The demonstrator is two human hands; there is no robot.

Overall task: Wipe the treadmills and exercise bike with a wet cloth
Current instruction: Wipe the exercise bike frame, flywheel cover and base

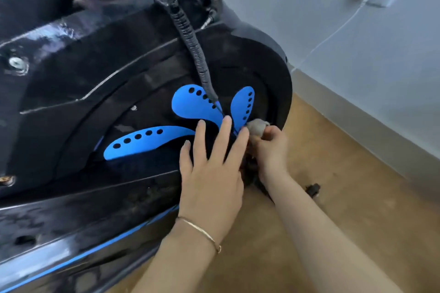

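Left hand [212, 173] lies flat-fingered on the exercise bike [95, 78] flywheel cover, probably bracing, while the right hand [270, 147] has its grip bunched tight around the wet cloth [257, 126] at the rim.

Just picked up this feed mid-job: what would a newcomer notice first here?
Bright blue petal-shaped decals on the glossy black exercise bike housing fill the left. At centre, the left hand lies flat against the housing, while the right hand grips a small grey cloth at the wheel cover's edge.
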